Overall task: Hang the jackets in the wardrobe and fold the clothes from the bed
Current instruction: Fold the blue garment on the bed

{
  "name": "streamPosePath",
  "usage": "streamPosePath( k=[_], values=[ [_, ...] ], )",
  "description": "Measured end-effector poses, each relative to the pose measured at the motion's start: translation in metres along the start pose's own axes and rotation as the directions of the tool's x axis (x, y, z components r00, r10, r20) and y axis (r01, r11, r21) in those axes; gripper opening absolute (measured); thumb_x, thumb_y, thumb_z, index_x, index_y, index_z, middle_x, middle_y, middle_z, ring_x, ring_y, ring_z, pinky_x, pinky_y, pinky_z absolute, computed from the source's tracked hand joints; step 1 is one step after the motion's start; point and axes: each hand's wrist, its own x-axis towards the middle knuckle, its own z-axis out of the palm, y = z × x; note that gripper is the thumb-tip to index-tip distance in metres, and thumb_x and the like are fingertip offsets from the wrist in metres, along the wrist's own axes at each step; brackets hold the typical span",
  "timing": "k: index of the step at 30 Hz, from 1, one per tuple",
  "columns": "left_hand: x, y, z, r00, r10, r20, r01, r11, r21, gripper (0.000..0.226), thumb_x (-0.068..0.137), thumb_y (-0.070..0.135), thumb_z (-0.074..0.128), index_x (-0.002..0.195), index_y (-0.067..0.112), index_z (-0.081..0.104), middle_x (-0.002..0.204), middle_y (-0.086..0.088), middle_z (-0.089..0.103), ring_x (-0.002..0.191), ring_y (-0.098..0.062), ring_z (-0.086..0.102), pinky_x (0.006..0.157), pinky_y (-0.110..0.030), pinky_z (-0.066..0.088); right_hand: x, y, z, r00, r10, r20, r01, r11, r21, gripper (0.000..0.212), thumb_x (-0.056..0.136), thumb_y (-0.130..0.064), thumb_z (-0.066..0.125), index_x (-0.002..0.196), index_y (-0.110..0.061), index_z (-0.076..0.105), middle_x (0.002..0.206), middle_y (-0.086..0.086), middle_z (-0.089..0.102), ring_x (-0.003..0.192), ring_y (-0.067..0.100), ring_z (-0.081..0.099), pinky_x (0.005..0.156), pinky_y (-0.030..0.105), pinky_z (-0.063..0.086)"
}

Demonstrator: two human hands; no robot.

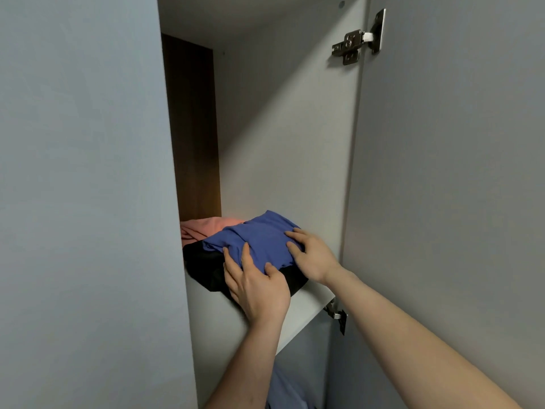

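I could read no brand, label or writing anywhere in the head view; the clothes and the wardrobe panels were all plain.

The folded blue garment (259, 240) lay on top of a folded black garment (206, 264), and both sat on the white shelf (298, 314) inside the wardrobe (283, 128), toward the shelf's right side. A pink garment (203, 227) lay behind them at the far left of the same shelf, touching the black one.

My left hand (256, 287) rested flat on the near edge of the pile, its fingers straight and slightly spread across the blue fabric and the black one beneath, thumb lying on the blue. My right hand (312, 255) lay on the right end of the blue garment, fingers spread apart and only lightly bent, pressing on the cloth rather than gripping it.

The shelf was smooth white board with a bare strip at its near edge. The inner side wall was pale grey, and a dark brown panel (194, 128) showed at the far left of the compartment. The open door (448, 172) stood at the right, hung on a metal upper hinge (358, 39), with a lower hinge (336, 315) just below the shelf's right corner. A flat grey panel (82, 187) filled the left of the view. Below the shelf, between my forearms, I saw a bit of pale blue fabric (283, 388), too cut off to identify.
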Motion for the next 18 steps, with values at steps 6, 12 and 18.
streamPosePath(
  k=[6,12,18],
  values=[
    [-0.024,-0.003,-0.023,0.998,0.047,0.033,-0.043,0.993,-0.111,0.074,0.092,0.011,0.066,0.157,0.029,0.035,0.172,-0.001,0.001,0.157,-0.025,0.002,0.125,-0.046,0.012,-0.046,0.003,-0.011,0.992,0.092,-0.091,-0.073,0.979,0.188,0.049,0.102,-0.03,0.061,0.15,-0.027,0.053,0.159,-0.006,0.044,0.148,0.004,0.034,0.121,0.023,0.024],
    [-0.055,-0.023,-0.049,0.984,0.133,0.121,-0.114,0.982,-0.148,0.079,0.089,0.005,0.071,0.155,0.032,0.038,0.172,0.003,0.003,0.155,-0.018,0.005,0.118,-0.024,0.006,-0.122,0.008,-0.025,0.974,0.181,-0.138,-0.134,0.946,0.294,0.048,0.099,-0.029,0.065,0.146,-0.036,0.056,0.156,-0.016,0.043,0.139,-0.007,0.036,0.11,0.009,0.026],
    [-0.072,-0.047,-0.061,0.945,0.188,0.269,-0.178,0.982,-0.063,0.076,0.088,0.006,0.07,0.154,0.027,0.039,0.171,0.004,0.01,0.154,-0.02,0.01,0.124,-0.036,0.013,-0.197,0.023,-0.017,0.957,0.244,-0.159,-0.196,0.944,0.266,0.048,0.098,-0.028,0.068,0.143,-0.042,0.057,0.15,-0.027,0.045,0.141,-0.007,0.04,0.122,0.037,0.034]
  ],
)
